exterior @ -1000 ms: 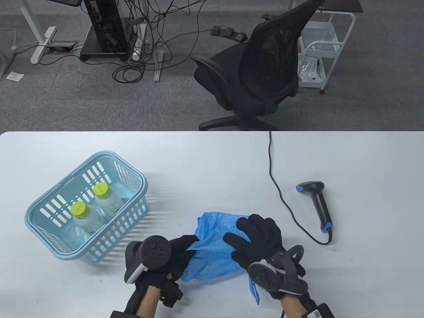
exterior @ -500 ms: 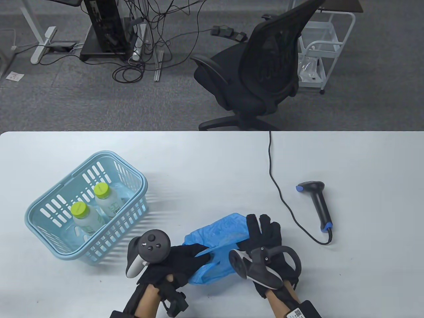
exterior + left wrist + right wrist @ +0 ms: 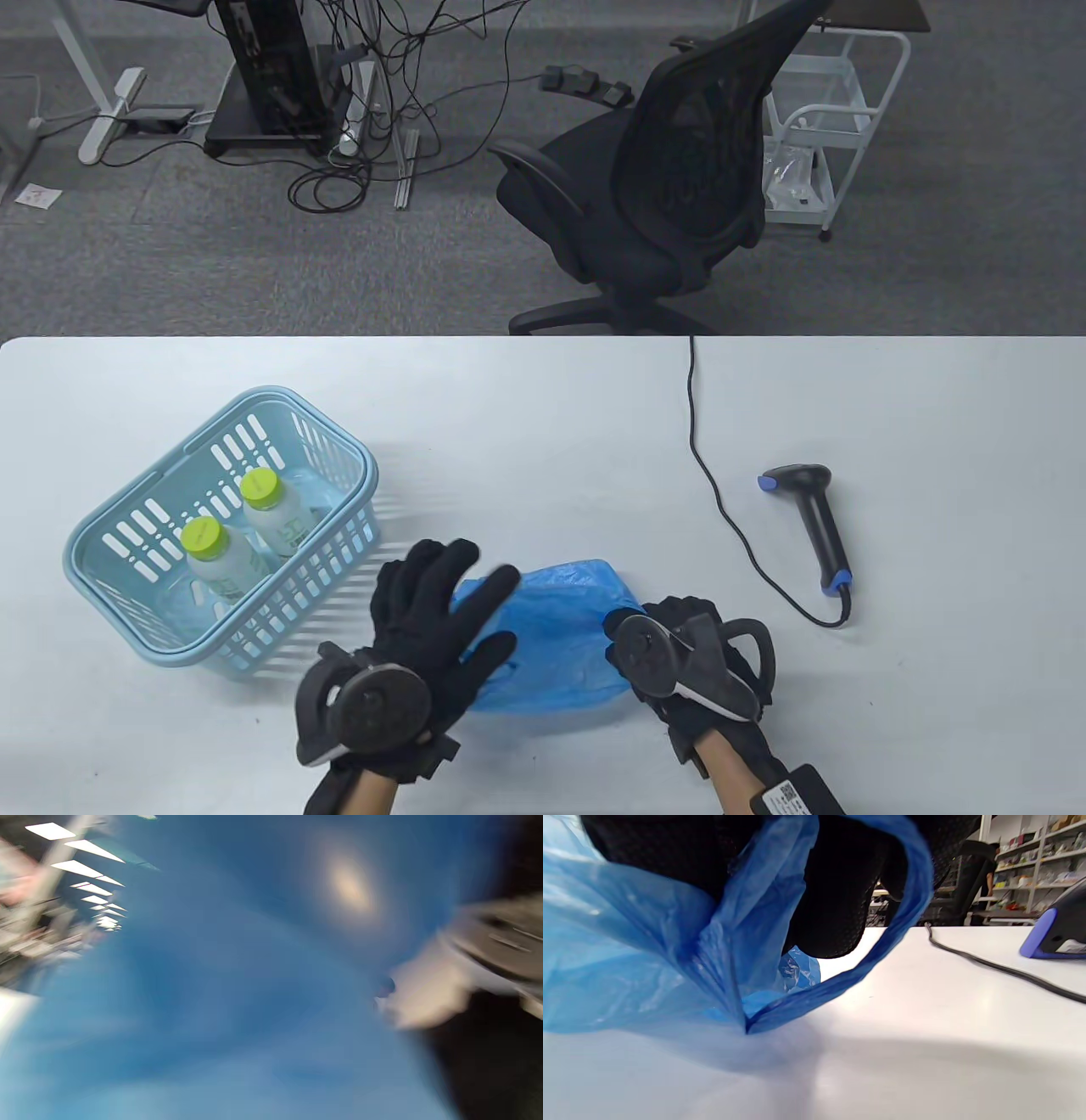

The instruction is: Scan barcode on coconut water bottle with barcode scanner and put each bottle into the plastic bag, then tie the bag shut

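- Blue plastic bag (image 3: 551,637) lies crumpled near the surface's (image 3: 551,407) front edge, btwn both hands.
- Right hand (image 3: 691,649) pinches a bag handle; left hand (image 3: 433,620) spread flat, fingers wide, on the bag.
- Best now: find the mouth, separate layers w/ left, open it upward.
- Bottles (image 3: 216,556) in basket (image 3: 339,441), scanner (image 3: 814,518) untouched at right.

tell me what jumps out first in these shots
The crumpled blue plastic bag at the table's near edge, between two black-gloved hands: the left hand spread over it, the right hand gripping its right side. To the left, a pale blue basket holds two green-capped bottles.
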